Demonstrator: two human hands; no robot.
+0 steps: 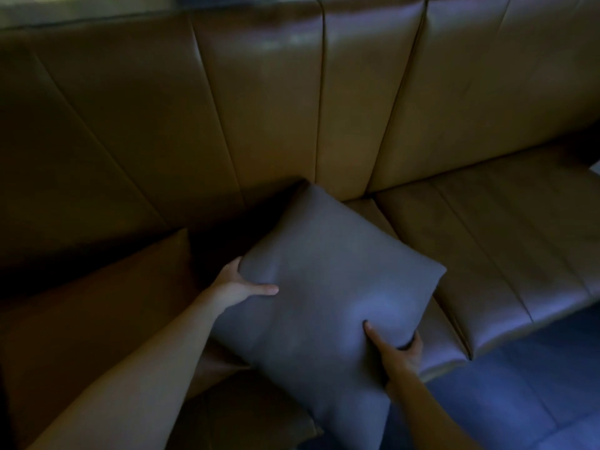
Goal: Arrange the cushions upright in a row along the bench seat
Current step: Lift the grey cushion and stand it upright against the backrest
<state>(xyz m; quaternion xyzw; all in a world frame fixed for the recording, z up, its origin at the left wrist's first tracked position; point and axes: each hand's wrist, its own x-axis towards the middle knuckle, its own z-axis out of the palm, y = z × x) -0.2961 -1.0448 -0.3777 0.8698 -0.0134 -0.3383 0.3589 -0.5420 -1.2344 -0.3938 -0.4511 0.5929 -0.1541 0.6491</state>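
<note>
The grey cushion (328, 293) is held in both hands over the front part of the bench seat (506, 241), turned so that one corner points up toward the backrest (259, 102) and the opposite corner points down toward the camera. Its upper corner reaches the crease where seat and backrest meet; whether it touches there cannot be told in the dim light. Its cover is smooth and plain, and no label, brand or writing can be read on it or anywhere nearby. The left hand (238, 282) clasps the cushion's left edge, thumb lying flat across the front face and the other fingers hidden behind. The right hand (397, 347) clasps the lower right edge, thumb pressed into the front face and fingertips curled round the rim, so the cushion sits between the two grips with most of its face showing. A tan cushion (107, 306) lies just beside it on the left, partly under the left forearm. The bench is tan, leather-like upholstery with stitched panels, and a blue-lit floor (519, 394) shows at lower right.
</note>
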